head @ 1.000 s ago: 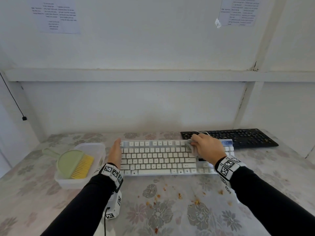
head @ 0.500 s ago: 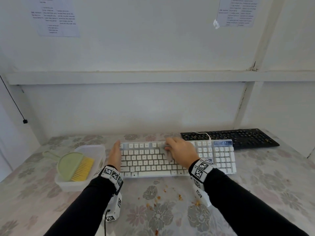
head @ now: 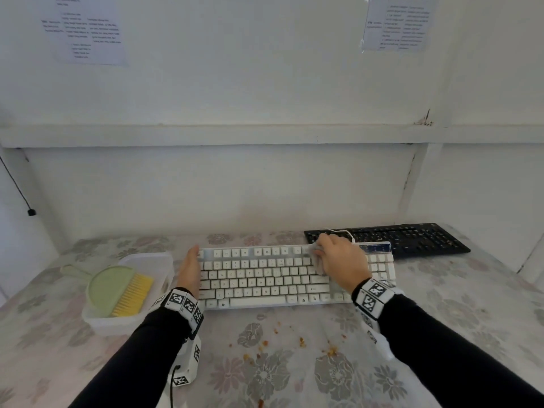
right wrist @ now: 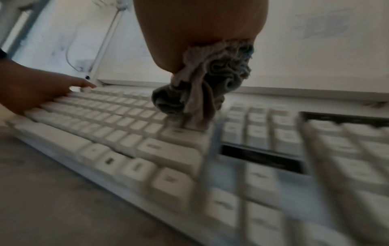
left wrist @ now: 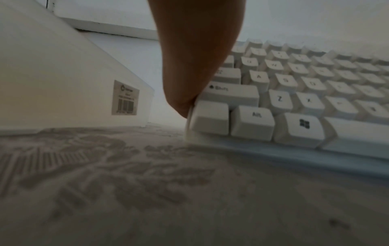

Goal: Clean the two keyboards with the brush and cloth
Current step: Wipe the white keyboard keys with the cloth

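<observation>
Right hand (head: pixel 341 260) with bunched grey cloth (head: pixel 318 262) back at right part of white keyboard (head: pixel 265 278) main key block, over upper rows near black keyboard's (head: pixel 412 238) left end. Half second ago it sat over upper middle keys, further left; one second ago about where it is now. So cloth swept left, then right again across upper rows. Right wrist view blurred, cloth touching keys beside gap before number pad.
</observation>
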